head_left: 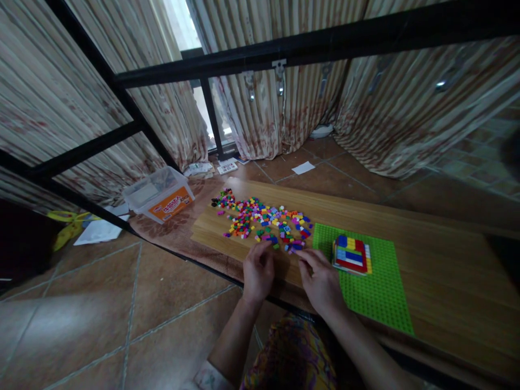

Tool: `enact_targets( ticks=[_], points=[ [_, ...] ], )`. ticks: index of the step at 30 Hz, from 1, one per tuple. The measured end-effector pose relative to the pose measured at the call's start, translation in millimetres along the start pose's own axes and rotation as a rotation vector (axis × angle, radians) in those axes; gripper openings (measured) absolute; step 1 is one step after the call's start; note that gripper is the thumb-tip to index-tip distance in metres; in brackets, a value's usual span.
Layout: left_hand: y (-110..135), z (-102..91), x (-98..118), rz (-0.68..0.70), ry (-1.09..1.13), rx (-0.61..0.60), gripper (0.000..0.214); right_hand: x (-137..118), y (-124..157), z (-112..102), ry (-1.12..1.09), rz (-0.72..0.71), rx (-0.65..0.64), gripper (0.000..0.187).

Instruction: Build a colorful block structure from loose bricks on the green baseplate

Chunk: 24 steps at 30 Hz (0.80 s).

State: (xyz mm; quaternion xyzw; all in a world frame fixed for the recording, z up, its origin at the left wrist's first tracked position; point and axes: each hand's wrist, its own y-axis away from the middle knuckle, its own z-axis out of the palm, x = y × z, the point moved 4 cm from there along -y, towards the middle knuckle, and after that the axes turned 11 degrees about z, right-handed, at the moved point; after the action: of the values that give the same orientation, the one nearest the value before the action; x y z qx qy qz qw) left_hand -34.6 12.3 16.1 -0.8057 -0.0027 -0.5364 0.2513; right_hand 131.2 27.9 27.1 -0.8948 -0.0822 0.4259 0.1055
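Many small colourful toy building bricks point(247, 214) lie loose across the wooden board. My left hand point(259, 273) is closed at their near edge, its fingers curled inward, and whatever it may hold is hidden. To its right, my right hand point(325, 281) reaches with its fingertips to some blue and purple bricks point(295, 247); its thumb and forefinger look apart. A green studded baseplate point(379, 292) lies right of the pile. On it stands a low block built of bricks point(350, 254), with red, blue, yellow and white on top.
A clear plastic tub point(156, 189) with an orange label stands on the brown cloth point(158, 235) left of the wooden board point(442, 271). A black metal rail point(284, 51) crosses above, before striped curtains point(260, 119). Papers point(303, 167) lie on the tiled floor.
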Motion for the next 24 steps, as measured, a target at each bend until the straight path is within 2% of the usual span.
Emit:
enact_targets(
  ticks=[4, 8, 12, 15, 19, 24],
  points=[
    [-0.2, -5.3, 0.8, 0.013, -0.069, 0.018, 0.026, -2.1, 0.1, -0.2, 0.039, 0.01, -0.008, 0.03],
    [-6.1, 4.5, 9.4, 0.066, -0.222, -0.083, 0.024, -4.9, -9.4, 4.8, 0.067, 0.006, -0.01, 0.028],
    [-13.4, 16.4, 13.8, 0.05, -0.449, -0.204, 0.019, -7.5, -12.9, 9.6, 0.063, -0.015, -0.028, 0.028],
    [-16.2, 19.5, 13.6, 0.038, -0.531, -0.235, 0.017, -7.9, -8.7, 7.7, 0.053, -0.012, -0.014, 0.027],
    [-14.1, 15.7, 10.6, 0.003, -0.469, -0.187, 0.015, -7.3, -2.1, -0.3, -0.002, 0.014, 0.006, 0.026],
    [-3.1, 11.0, 12.3, -0.106, -0.217, -0.13, 0.011, -14.1, 1.3, -7.9, -0.113, 0.029, -0.004, 0.027]
  ],
)
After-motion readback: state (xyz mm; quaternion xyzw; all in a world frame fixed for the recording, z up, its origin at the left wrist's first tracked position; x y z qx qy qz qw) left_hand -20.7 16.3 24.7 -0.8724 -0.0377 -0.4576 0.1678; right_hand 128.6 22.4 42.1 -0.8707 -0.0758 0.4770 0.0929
